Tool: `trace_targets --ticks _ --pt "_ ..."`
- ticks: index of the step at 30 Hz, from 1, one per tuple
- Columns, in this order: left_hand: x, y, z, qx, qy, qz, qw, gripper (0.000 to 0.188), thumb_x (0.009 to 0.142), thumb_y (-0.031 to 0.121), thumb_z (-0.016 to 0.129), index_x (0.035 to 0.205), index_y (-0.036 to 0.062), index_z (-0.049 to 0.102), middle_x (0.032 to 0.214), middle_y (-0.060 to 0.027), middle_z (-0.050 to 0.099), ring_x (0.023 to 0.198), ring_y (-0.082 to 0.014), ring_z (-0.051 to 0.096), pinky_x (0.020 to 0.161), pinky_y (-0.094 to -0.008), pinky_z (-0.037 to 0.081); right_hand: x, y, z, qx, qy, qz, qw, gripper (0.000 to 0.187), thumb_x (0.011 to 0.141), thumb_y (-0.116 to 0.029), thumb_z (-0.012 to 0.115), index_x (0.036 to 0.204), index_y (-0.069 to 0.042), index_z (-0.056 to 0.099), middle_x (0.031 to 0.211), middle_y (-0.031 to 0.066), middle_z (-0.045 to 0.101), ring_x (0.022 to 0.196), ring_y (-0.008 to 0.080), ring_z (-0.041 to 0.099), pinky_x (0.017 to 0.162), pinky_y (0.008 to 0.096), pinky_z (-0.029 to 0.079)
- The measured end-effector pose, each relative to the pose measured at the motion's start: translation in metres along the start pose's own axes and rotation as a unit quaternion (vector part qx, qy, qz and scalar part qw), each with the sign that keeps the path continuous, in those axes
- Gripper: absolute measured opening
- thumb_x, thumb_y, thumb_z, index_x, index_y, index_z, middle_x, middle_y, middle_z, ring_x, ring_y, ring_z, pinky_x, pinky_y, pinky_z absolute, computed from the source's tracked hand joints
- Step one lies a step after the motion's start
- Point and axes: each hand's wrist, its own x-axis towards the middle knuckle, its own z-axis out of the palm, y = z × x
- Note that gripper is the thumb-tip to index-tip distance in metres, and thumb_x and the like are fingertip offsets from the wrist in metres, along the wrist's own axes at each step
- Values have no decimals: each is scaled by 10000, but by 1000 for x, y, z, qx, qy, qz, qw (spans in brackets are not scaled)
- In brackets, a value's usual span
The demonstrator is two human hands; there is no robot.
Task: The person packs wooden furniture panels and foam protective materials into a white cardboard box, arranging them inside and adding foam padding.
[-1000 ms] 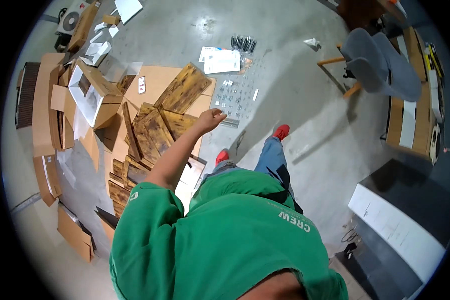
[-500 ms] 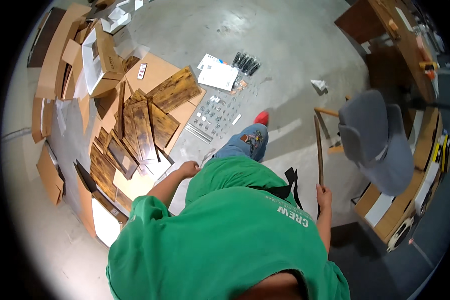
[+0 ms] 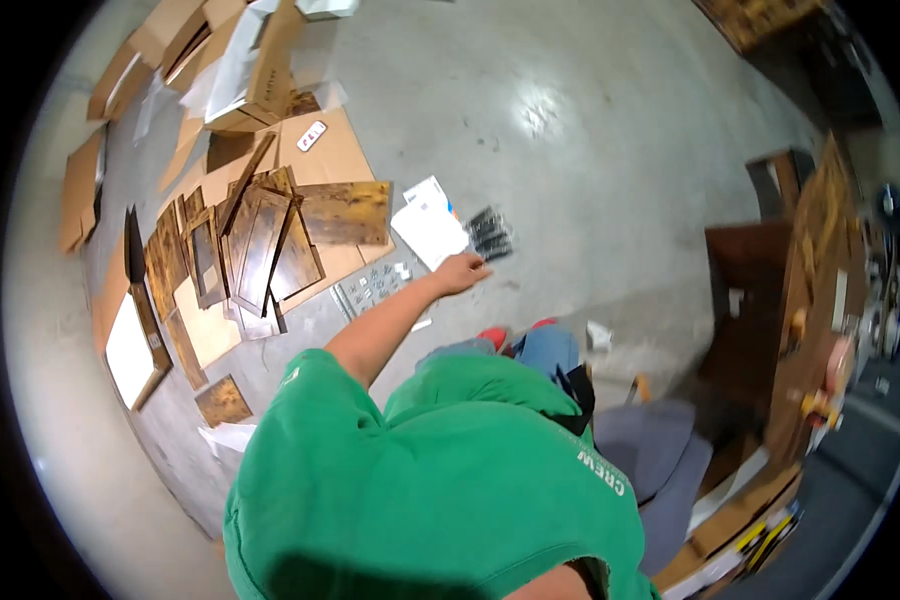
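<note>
My left arm stretches forward over the floor, and my left hand [image 3: 460,273] hangs in the air with loosely bent fingers and nothing visible in them. In view it overlaps the lower right edge of white paper sheets [image 3: 431,232]. Just beyond the fingertips lies a bundle of black parts in clear plastic [image 3: 489,233]. Small hardware pieces [image 3: 375,284] are spread out left of my forearm. My right hand is out of sight. A grey upholstered chair [image 3: 660,470] stands close at my right side.
Brown wood-grain panels [image 3: 345,212] lie on flattened cardboard [image 3: 332,140] at the left. An open carton [image 3: 262,95] stands behind them. A crumpled white scrap [image 3: 598,336] lies ahead of my feet. At the right stands a brown wooden cabinet [image 3: 750,290], with a cluttered bench beyond.
I have moved forward and turned right. My left hand has reached out from my side toward the papers and black bundle. My right hand, earlier closed on a long thin wooden piece, has left view.
</note>
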Motion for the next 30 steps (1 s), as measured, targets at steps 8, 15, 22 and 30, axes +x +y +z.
trace_targets --ticks 8,15,22,30 --pt "76 44 -37 79 2 -163 983 534 824 525 543 1038 43 630 1016 -190 641 951 -355 607 815 -432 479 245 -97 -166 -108 -37 -99 988 504 772 -412 688 920 67 636 886 260 647 872 401 626 745 440 486" --pt "96 57 -64 7 87 -277 957 492 819 488 593 999 34 658 968 -170 652 942 -325 613 820 -412 475 418 -356 -332 -252 -29 -180 950 519 772 -412 694 912 83 632 886 257 650 872 397 628 743 437 487" --pt "216 32 -128 -281 253 -246 893 552 801 568 576 940 43 671 972 -187 641 871 -332 607 796 -401 469 472 -707 -392 -290 11 -273 917 456 775 -346 707 952 69 635 843 234 660 818 345 653 710 405 497" --pt "335 17 -373 -200 280 -211 915 574 762 573 620 1060 83 622 1024 -162 634 949 -350 597 809 -412 466 540 -905 -363 -244 -70 -447 858 388 761 -345 709 879 13 615 767 201 641 719 384 620 643 426 486"
